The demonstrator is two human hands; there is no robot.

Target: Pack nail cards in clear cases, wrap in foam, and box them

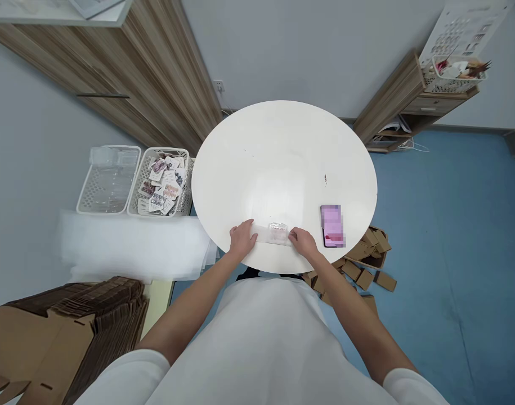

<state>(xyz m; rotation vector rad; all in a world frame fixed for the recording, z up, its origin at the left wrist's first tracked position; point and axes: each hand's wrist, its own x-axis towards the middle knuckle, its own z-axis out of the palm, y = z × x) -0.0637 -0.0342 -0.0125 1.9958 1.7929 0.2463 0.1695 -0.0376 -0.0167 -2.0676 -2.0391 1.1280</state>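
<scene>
On the near part of the white round table (278, 146) lies a strip of translucent white wrapping sheet (262, 233). A small clear plastic case (278, 228) with reddish contents sits on the strip, towards its right end. My left hand (241, 241) grips the strip's left end, thumb and forefinger at its edge. At the other end, beside the case, my right hand (303, 242) has its fingers pinched on the strip's edge. Further right on the table lies a phone (333, 226) with a lit, blurred screen.
Left of the table stand a white basket of printed cards (162, 185), a basket of clear cases (109, 183) and a stack of translucent sheets (134, 247). Flattened cardboard boxes (41, 349) fill the lower left. Small brown boxes (361, 275) lie on the floor at right.
</scene>
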